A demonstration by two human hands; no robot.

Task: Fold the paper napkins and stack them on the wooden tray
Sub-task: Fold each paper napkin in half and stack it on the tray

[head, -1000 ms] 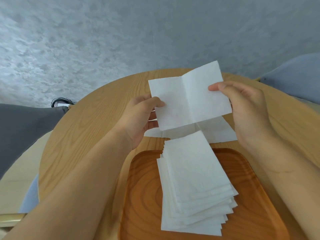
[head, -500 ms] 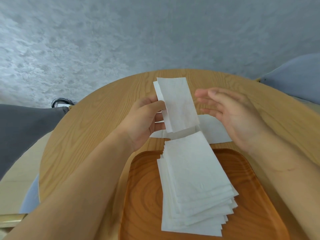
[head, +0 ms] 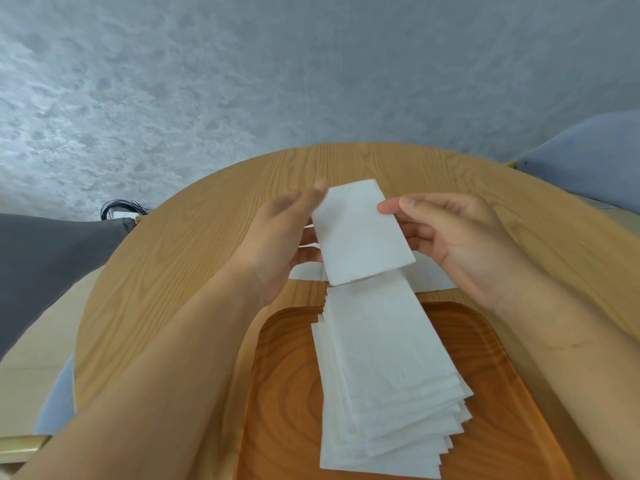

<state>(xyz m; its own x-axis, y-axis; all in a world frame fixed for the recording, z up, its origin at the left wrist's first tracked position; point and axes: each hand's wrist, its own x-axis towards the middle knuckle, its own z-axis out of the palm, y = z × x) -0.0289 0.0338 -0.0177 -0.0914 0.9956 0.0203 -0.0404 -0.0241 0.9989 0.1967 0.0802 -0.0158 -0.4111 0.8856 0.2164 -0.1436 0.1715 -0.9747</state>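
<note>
Just above the surface point(head: 173, 271), the folded napkin point(head: 360, 233) hangs between both hands. Right hand point(head: 460, 244) pinches its right edge, thumb on top. Left hand point(head: 277, 237) is blurred, its fingers point(head: 304, 255) fairly straight against the left edge. Nearer, the stack point(head: 384, 375) sits on the wooden tray point(head: 284, 393).

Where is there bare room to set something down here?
Bare tray wood flanks the stack on both sides. The table is bare left of the left hand and along its far edge. It is crowded beyond the tray's far rim, where loose napkins lie under the folded napkin that the right hand pinches.
</note>
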